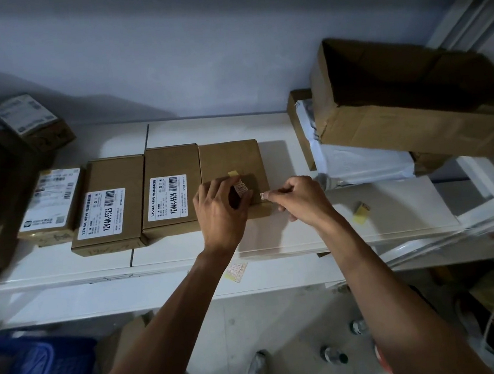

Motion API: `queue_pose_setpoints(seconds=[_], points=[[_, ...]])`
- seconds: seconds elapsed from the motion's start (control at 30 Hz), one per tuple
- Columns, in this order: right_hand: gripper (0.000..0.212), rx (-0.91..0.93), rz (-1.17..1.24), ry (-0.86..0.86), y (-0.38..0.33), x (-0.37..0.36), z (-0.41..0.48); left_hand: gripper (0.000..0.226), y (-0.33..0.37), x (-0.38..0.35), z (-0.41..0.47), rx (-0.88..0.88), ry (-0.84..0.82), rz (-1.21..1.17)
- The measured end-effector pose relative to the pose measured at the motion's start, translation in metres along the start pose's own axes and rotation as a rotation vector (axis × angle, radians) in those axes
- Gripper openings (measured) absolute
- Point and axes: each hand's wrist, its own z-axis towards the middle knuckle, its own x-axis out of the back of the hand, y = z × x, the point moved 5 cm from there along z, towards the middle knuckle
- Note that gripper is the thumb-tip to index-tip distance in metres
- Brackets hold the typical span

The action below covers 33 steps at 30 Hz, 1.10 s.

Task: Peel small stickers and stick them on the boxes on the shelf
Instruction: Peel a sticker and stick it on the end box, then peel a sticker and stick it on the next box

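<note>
On the white shelf, left hand pinches sticker strip over unlabelled box, right hand pinches small sticker at its edge; labelled boxes left, open carton right.

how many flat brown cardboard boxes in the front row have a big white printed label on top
3: the leftmost flat brown cardboard box, the second box and the third box. The fourth box, under the hands, shows none, though the left hand hides part of its top.
</note>
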Motion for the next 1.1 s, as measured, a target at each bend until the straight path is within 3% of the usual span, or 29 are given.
queue_pose_setpoints(seconds=[0.23, 0.4, 0.5, 0.7, 0.93, 1.1], points=[[0.04, -0.024, 0.1, -0.026, 0.005, -0.005, -0.005, 0.032, 0.002, 0.002, 0.0, -0.003, -0.01, -0.012], [0.045, -0.046, 0.227, 0.036, 0.01, 0.007, -0.007, 0.018, 0.005, 0.019, 0.006, -0.008, -0.047, -0.146], [0.037, -0.024, 0.256, 0.072, 0.01, 0.011, -0.01, 0.025, -0.004, 0.026, 0.009, 0.108, -0.192, -0.283], [0.031, 0.106, 0.27, 0.111, -0.004, 0.005, -0.013, 0.021, -0.013, 0.037, 0.012, 0.266, -0.214, -0.597], [0.019, 0.263, 0.372, -0.079, -0.036, -0.013, -0.028, 0.054, -0.008, 0.043, 0.006, 0.415, -0.33, -0.835], [0.01, 0.261, 0.447, -0.114, -0.044, -0.023, -0.031, 0.054, -0.005, 0.046, 0.003, 0.494, -0.382, -0.904]])
